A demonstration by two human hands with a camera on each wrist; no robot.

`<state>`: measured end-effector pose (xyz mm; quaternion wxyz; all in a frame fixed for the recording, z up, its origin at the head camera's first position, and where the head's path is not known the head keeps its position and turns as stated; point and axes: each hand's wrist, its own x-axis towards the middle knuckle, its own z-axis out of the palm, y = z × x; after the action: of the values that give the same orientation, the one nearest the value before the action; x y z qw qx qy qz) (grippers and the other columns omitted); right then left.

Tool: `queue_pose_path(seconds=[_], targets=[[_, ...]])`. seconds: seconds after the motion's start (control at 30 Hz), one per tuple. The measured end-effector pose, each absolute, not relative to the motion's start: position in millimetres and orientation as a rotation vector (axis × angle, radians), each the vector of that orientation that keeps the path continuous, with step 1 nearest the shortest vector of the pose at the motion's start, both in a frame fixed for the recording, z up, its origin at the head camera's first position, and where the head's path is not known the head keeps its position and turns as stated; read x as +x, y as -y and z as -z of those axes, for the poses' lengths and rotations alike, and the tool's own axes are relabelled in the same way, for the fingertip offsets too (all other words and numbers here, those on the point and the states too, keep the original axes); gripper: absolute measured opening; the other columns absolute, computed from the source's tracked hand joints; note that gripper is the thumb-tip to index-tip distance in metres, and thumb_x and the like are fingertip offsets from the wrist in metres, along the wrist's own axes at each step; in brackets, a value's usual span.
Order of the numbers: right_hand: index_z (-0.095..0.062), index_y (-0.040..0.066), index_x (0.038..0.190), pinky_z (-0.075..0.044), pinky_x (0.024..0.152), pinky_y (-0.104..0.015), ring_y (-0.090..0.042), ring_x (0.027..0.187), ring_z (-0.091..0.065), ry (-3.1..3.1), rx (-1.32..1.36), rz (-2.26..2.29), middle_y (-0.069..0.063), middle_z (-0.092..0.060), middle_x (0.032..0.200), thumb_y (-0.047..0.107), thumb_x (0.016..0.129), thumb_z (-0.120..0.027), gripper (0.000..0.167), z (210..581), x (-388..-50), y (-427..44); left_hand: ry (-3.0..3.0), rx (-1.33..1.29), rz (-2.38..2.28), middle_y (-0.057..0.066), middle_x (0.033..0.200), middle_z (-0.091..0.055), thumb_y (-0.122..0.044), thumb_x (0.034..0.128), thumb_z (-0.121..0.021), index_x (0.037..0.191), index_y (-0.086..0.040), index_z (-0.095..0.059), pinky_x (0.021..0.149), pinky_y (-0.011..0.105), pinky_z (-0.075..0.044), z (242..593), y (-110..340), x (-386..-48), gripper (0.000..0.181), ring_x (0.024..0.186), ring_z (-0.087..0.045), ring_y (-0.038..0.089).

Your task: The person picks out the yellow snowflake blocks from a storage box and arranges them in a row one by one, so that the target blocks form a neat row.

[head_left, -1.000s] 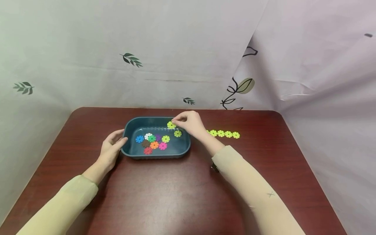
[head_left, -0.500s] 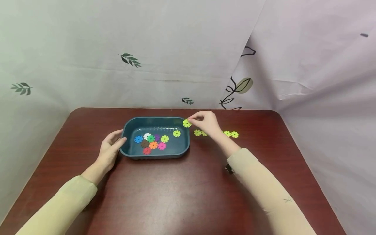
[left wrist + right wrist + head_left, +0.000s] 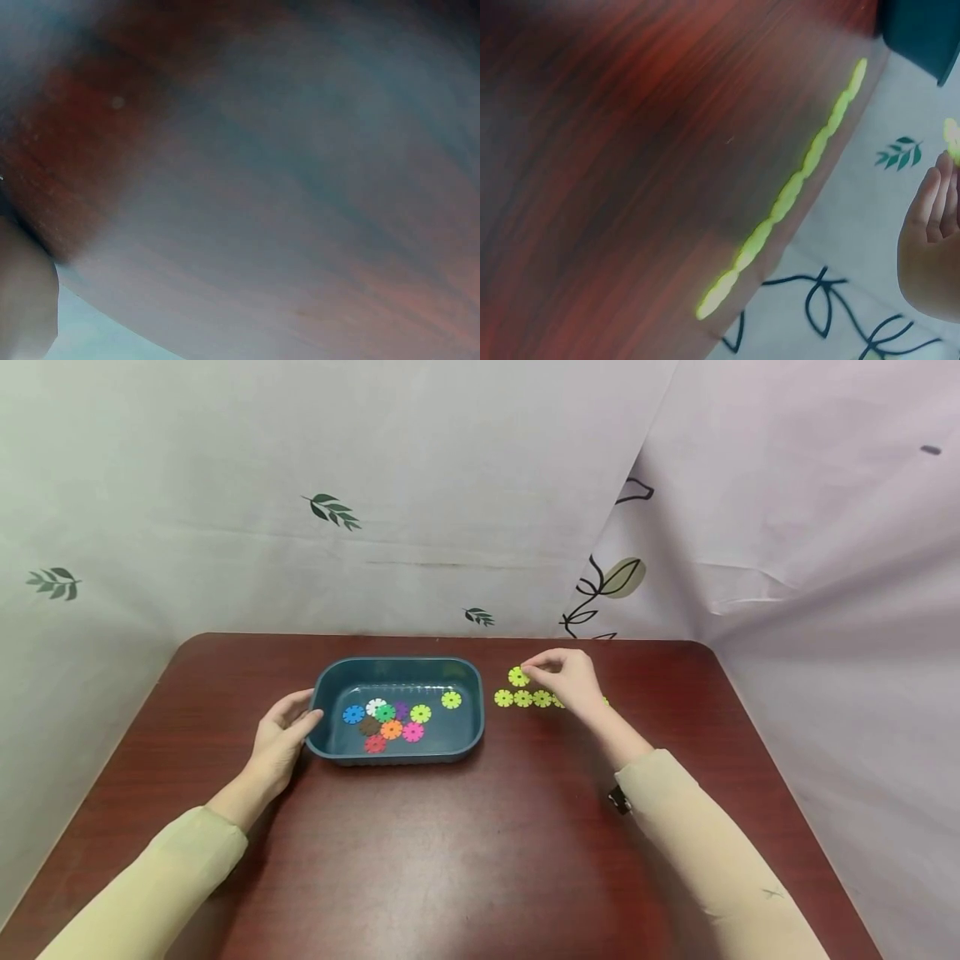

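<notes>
My left hand [image 3: 279, 739] grips the left rim of a dark teal tray [image 3: 397, 758], thumb over the edge. Inside the tray lie flat, notched plastic discs, such as a blue disc [image 3: 354, 715], an orange disc [image 3: 391, 730], a pink disc [image 3: 413, 732] and two yellow ones. Right of the tray, my right hand [image 3: 572, 681] pinches a yellow notched disc [image 3: 518, 677] between thumb and fingertips. This disc is held behind a straight row of yellow discs [image 3: 522, 698] on the table; my wrist hides part of the row. In the right wrist view the row [image 3: 787, 196] shows at full length.
The reddish-brown table [image 3: 420, 852] reaches back to a pale cloth wall [image 3: 420, 527] with leaf prints. Cloth also hangs along both sides. A small dark object [image 3: 619, 800] shows at the right sleeve's cuff. The left wrist view is mostly blurred.
My right hand has moved right from over the tray, carrying the pinched yellow disc out past the rim to the row. The left hand has stayed at the tray's left edge.
</notes>
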<state>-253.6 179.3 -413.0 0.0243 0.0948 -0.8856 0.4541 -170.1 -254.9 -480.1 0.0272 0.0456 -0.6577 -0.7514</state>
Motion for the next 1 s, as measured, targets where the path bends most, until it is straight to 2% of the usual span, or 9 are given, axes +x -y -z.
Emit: queue_pose_path(seconds=[0.17, 0.33, 0.57, 0.67, 0.8, 0.9, 1.0], targets=[[-0.084, 0.005, 0.104, -0.053, 0.064, -0.018, -0.025, 0.081, -0.078, 2.748, 0.236, -1.376, -0.017, -0.082, 0.094, 0.018, 0.096, -0.080, 0.016, 415, -252, -197, 2.029, 0.136, 2.322, -0.020, 0.115, -0.070, -0.004, 0.1047, -0.065, 0.127, -0.020, -0.066, 0.090, 0.007, -0.054, 481, 255, -170, 0.028, 0.109, -0.065, -0.006], [-0.084, 0.005, 0.105, -0.052, 0.064, -0.017, -0.011, 0.076, -0.075, 2.751, 0.175, -1.336, -0.018, -0.082, 0.096, 0.019, 0.096, -0.080, 0.017, 418, -250, -217, 2.030, 0.128, 2.322, -0.020, 0.116, -0.070, -0.004, 0.1049, -0.065, 0.128, -0.019, -0.066, 0.089, 0.008, -0.055, 481, 255, -171, 0.028, 0.110, -0.065, -0.006], [-0.083, 0.003, 0.107, -0.051, 0.063, -0.017, -0.003, 0.073, -0.073, 2.767, 0.098, -1.327, -0.019, -0.082, 0.097, 0.019, 0.097, -0.080, 0.020, 426, -247, -244, 2.032, 0.145, 2.323, -0.021, 0.115, -0.070, -0.003, 0.1046, -0.065, 0.127, -0.020, -0.065, 0.088, 0.008, -0.055, 481, 256, -171, 0.028, 0.109, -0.065, -0.006], [-0.083, 0.003, 0.108, -0.051, 0.064, -0.017, -0.007, 0.075, -0.075, 2.780, 0.061, -1.300, -0.019, -0.082, 0.099, 0.021, 0.097, -0.080, 0.021, 430, -245, -253, 2.029, 0.146, 2.329, -0.021, 0.115, -0.070, -0.003, 0.1046, -0.065, 0.126, -0.021, -0.066, 0.088, 0.008, -0.055, 481, 256, -171, 0.028, 0.109, -0.065, -0.007], [-0.082, 0.002, 0.110, -0.050, 0.065, -0.015, -0.001, 0.075, -0.072, 2.787, 0.034, -1.273, -0.020, -0.081, 0.103, 0.020, 0.098, -0.079, 0.022, 433, -241, -266, 2.022, 0.139, 2.337, -0.021, 0.115, -0.070, -0.003, 0.1047, -0.065, 0.125, -0.021, -0.066, 0.089, 0.008, -0.054, 481, 256, -171, 0.028, 0.109, -0.065, -0.007], [-0.082, 0.001, 0.110, -0.048, 0.068, -0.013, 0.013, 0.072, -0.061, 2.786, 0.031, -1.257, -0.019, -0.082, 0.102, 0.020, 0.098, -0.078, 0.023, 437, -238, -275, 2.020, 0.132, 2.337, -0.021, 0.116, -0.070, -0.003, 0.1047, -0.065, 0.125, -0.021, -0.066, 0.089, 0.007, -0.054, 481, 256, -171, 0.028, 0.110, -0.065, -0.007], [-0.082, 0.001, 0.110, -0.048, 0.068, -0.013, 0.014, 0.071, -0.061, 2.798, 0.030, -1.231, -0.016, -0.082, 0.098, 0.020, 0.098, -0.078, 0.023, 442, -236, -283, 2.017, 0.129, 2.333, -0.020, 0.115, -0.071, -0.002, 0.1046, -0.065, 0.125, -0.021, -0.066, 0.089, 0.008, -0.055, 481, 255, -171, 0.028, 0.109, -0.065, -0.006]])
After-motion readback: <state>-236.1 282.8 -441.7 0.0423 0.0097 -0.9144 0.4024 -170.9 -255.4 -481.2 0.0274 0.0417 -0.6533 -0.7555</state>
